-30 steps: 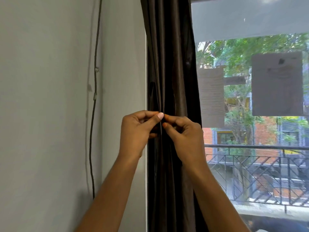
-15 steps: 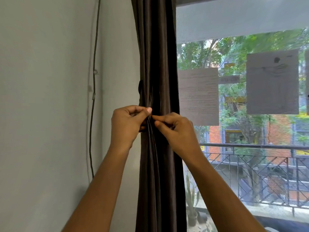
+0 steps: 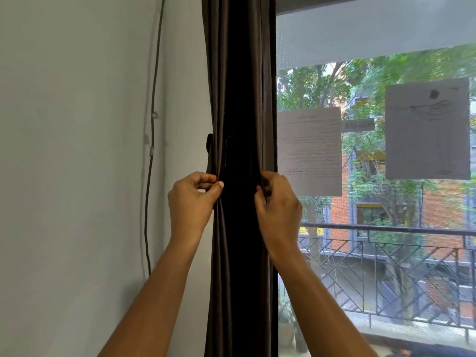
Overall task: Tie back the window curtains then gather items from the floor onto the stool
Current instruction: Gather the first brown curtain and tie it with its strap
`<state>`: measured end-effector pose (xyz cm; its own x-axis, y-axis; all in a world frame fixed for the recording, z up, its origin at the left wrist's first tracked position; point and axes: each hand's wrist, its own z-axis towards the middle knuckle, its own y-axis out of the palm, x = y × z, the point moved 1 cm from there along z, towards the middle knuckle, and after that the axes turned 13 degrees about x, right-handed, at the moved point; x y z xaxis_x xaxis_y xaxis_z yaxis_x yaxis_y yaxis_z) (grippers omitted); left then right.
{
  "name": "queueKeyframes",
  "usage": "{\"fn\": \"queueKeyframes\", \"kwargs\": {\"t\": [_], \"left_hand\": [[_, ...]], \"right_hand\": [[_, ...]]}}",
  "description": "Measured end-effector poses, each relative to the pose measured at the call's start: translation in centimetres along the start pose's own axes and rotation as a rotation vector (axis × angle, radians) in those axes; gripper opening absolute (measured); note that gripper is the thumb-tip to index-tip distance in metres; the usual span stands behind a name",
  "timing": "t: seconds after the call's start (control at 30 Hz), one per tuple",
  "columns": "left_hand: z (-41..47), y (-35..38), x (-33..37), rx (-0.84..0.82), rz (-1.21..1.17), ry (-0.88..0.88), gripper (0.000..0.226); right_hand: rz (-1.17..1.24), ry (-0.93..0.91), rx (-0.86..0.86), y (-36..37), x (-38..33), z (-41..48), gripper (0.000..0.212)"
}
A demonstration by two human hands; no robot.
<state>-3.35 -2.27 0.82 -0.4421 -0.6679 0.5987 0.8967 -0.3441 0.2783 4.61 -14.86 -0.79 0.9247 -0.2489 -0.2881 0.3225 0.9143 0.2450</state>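
Dark brown curtain [image 3: 239,99] hangs gathered in narrow vertical bunch at left edge of window [image 3: 365,81], hard against wall [image 3: 72,176]. I see left hand [image 3: 192,202] pinching folds on bunch's left side, thumb tip on fabric. Right hand [image 3: 279,204] has fingers curled round folds on right side. Hands level, apart, bunch between them. Small dark piece [image 3: 210,149] juts from curtain's left edge just above left hand; I cannot tell what. Two paper sheets [image 3: 310,150] on glass, right of curtain. Thin cable [image 3: 149,191] runs down wall.
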Motion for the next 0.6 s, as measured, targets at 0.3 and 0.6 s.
{"fn": "queueKeyframes", "kwargs": {"t": [0.3, 0.6], "left_hand": [[-1.7, 1.8, 1.6, -0.071, -0.161, -0.087, 0.008], [-2.4, 2.4, 2.5, -0.151, -0.275, -0.253, 0.005]], "right_hand": [[0.159, -0.088, -0.067, -0.7, -1.6, -0.5, 0.024], [0.121, -0.026, -0.121, -0.8, -0.8, -0.2, 0.032]]}}
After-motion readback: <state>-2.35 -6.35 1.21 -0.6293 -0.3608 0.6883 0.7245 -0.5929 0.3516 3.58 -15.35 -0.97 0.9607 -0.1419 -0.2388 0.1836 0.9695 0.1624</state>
